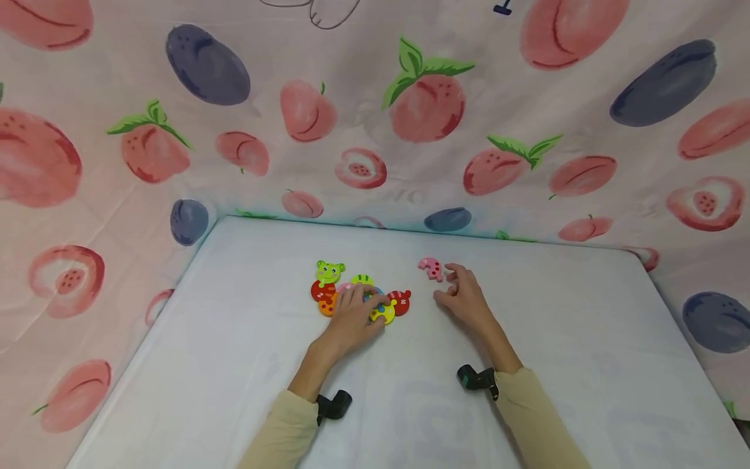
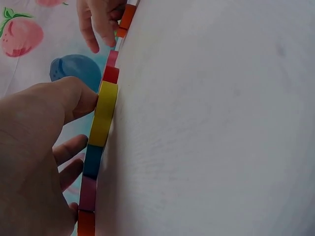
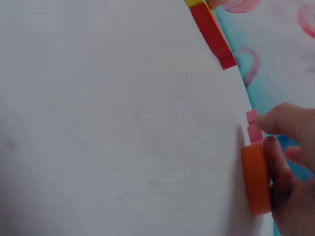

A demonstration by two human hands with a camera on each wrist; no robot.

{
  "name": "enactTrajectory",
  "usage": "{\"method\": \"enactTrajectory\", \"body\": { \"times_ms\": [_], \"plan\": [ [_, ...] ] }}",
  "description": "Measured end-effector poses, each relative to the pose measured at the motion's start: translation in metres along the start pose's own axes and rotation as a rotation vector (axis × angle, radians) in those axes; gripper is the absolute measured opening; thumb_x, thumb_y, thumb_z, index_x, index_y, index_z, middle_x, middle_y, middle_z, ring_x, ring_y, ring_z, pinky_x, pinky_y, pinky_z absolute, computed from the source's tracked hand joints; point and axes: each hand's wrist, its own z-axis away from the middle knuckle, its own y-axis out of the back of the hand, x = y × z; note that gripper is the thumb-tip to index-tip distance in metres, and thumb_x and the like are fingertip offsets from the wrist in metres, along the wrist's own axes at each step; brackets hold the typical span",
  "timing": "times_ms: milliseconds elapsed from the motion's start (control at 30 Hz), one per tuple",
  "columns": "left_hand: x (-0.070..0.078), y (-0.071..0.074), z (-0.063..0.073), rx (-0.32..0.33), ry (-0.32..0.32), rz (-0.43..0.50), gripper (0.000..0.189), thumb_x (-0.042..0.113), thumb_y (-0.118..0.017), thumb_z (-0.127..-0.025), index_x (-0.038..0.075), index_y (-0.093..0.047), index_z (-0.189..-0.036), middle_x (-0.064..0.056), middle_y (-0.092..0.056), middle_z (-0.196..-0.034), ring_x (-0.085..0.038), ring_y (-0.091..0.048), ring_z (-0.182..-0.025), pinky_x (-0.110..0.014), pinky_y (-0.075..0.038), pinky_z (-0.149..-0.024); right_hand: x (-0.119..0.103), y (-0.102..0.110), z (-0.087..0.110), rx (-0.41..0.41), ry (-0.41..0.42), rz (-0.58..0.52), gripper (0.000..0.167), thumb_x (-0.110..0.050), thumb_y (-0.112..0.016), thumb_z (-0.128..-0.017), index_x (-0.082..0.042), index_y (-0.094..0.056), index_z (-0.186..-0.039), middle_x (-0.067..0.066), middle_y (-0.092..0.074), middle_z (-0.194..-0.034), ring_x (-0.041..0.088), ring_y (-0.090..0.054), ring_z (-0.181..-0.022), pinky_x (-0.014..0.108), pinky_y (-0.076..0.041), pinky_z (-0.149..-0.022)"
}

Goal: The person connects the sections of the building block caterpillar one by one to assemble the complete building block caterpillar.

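Observation:
A row of colourful wooden caterpillar puzzle pieces lies on the white table, with a green smiling head piece (image 1: 330, 272) at its left end. My left hand (image 1: 351, 316) rests over the middle of the row, fingers spread and thumb beside a yellow piece (image 2: 103, 113). It hides several pieces partly. At the row's right end is a red striped piece (image 1: 400, 303). My right hand (image 1: 467, 298) is by a loose spotted pink piece (image 1: 431, 268), thumb and forefinger apart. In the right wrist view an orange piece (image 3: 256, 179) stands against its fingers; the head view hides it.
The white table (image 1: 410, 404) has a fruit-printed cloth (image 1: 363, 117) hanging behind it and along its sides. A small black camera (image 1: 335, 405) is strapped to the left wrist, another black camera (image 1: 476, 379) to the right wrist.

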Motion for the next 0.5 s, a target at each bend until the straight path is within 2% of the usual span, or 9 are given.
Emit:
{"method": "enactTrajectory", "body": {
  "times_ms": [100, 167, 267, 400, 500],
  "plan": [
    [0.001, 0.001, -0.001, -0.010, 0.006, 0.006, 0.034, 0.023, -0.060, -0.089, 0.023, -0.061, -0.124, -0.008, -0.045, -0.134, -0.028, -0.035, -0.129, -0.051, -0.026, -0.113, -0.007, 0.002, -0.005, 0.007, -0.020, 0.064, 0.063, -0.018, -0.064, -0.088, -0.005, -0.038, -0.144, 0.022, -0.045, -0.127, 0.026, -0.051, -0.088, 0.034, -0.049, -0.076],
    [0.003, 0.002, -0.002, -0.008, 0.013, 0.005, 0.033, 0.022, -0.061, -0.089, 0.022, -0.061, -0.122, -0.008, -0.045, -0.134, -0.028, -0.035, -0.129, -0.052, -0.026, -0.113, -0.012, 0.004, -0.011, -0.002, -0.024, 0.117, 0.063, -0.019, -0.064, -0.089, -0.007, -0.038, -0.145, 0.024, -0.041, -0.132, 0.030, -0.053, -0.095, 0.040, -0.054, -0.082],
    [0.005, -0.001, -0.004, 0.009, 0.035, 0.005, 0.032, 0.021, -0.062, -0.088, 0.022, -0.062, -0.120, -0.009, -0.045, -0.134, -0.028, -0.035, -0.129, -0.053, -0.026, -0.113, -0.017, 0.006, -0.020, -0.041, -0.011, 0.198, 0.061, -0.020, -0.064, -0.091, -0.010, -0.040, -0.146, 0.025, -0.039, -0.135, 0.037, -0.054, -0.108, 0.049, -0.053, -0.094],
    [0.010, -0.009, -0.008, 0.048, 0.092, -0.004, 0.027, 0.025, -0.062, -0.091, 0.023, -0.063, -0.118, -0.009, -0.046, -0.131, -0.028, -0.035, -0.128, -0.055, -0.023, -0.115, -0.019, 0.006, -0.030, -0.111, 0.002, 0.296, 0.055, -0.024, -0.065, -0.092, -0.012, -0.049, -0.143, 0.022, -0.046, -0.131, 0.036, -0.053, -0.113, 0.047, -0.052, -0.097],
    [0.015, -0.014, -0.012, 0.085, 0.126, -0.004, 0.023, 0.028, -0.064, -0.092, 0.023, -0.064, -0.114, -0.008, -0.046, -0.127, -0.028, -0.035, -0.126, -0.059, -0.021, -0.114, -0.021, 0.005, -0.035, -0.120, 0.020, 0.368, 0.048, -0.026, -0.066, -0.092, -0.010, -0.056, -0.136, 0.020, -0.052, -0.125, 0.032, -0.054, -0.109, 0.043, -0.053, -0.094]
  ]
}}
